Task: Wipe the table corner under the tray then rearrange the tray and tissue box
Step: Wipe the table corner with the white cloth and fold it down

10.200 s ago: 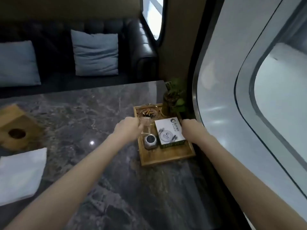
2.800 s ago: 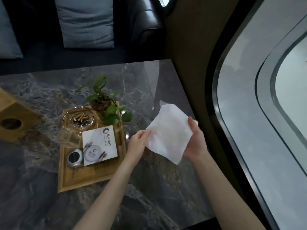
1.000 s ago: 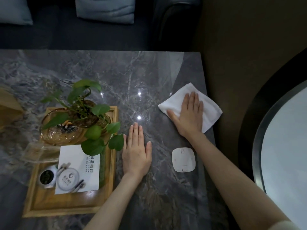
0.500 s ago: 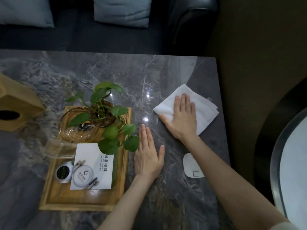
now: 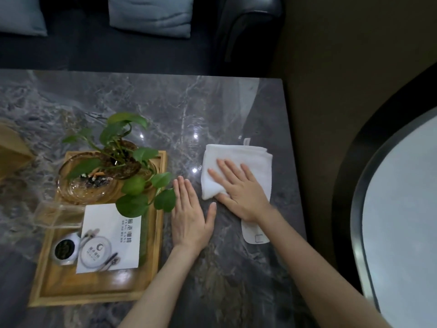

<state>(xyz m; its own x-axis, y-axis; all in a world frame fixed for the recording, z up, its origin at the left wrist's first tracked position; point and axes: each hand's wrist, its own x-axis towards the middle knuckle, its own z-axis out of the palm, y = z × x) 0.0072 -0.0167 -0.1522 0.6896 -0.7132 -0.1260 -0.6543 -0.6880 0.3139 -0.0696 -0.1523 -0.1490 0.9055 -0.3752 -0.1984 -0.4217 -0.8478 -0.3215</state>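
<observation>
A folded white cloth (image 5: 238, 155) lies on the grey marble table (image 5: 189, 107) near its far right corner. My right hand (image 5: 238, 192) presses flat on the cloth, fingers spread. My left hand (image 5: 190, 216) rests flat and open on the bare marble, just right of the wooden tray (image 5: 82, 297). The tray holds a potted plant (image 5: 127, 159), a glass ashtray (image 5: 80, 188), a white box (image 5: 111, 235) and a small round tin (image 5: 64, 249). Only a corner of the wooden tissue box (image 5: 11, 152) shows at the far left edge.
A white square pad (image 5: 256, 235) lies on the marble, partly under my right wrist. A clear glass piece (image 5: 56, 215) overhangs the tray's left rim. A dark sofa with blue cushions (image 5: 151, 15) runs behind the table. A curved window frame (image 5: 354, 185) stands at the right.
My right hand has slid the cloth back toward me and slightly left; my wrist now covers part of the white pad. My left hand stays flat beside the tray.
</observation>
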